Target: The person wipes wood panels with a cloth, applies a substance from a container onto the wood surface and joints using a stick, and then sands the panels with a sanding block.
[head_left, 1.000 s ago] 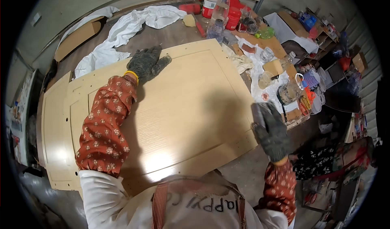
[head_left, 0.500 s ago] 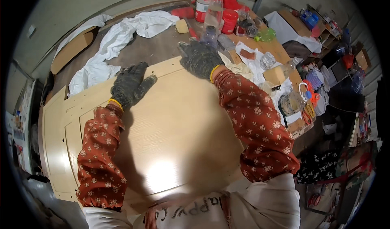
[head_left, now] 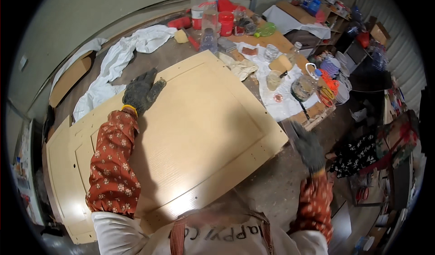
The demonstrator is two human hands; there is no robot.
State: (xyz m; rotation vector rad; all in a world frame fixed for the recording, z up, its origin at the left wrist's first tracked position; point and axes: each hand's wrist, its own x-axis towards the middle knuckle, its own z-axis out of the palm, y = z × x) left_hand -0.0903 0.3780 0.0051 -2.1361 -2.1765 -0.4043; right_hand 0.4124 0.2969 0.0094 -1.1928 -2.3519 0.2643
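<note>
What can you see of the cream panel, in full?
The cream panel is large, with faint wood-like grain, a slight gloss catching glare, and grooves framing flat fields. Small dark holes dot its margins. It lies flat, grooved side up, on the brown tabletop. The gloved left grip rests across its far edge; whether the right grip touches it is unclear.

It was a workshop: beyond the cream panelled board (head_left: 195, 128) stood bottles (head_left: 210, 17) and a red tub (head_left: 225, 24); to its right, clear containers (head_left: 302, 87) on a white sheet (head_left: 282, 110); farther right, cluttered shelving (head_left: 340, 21).
</note>
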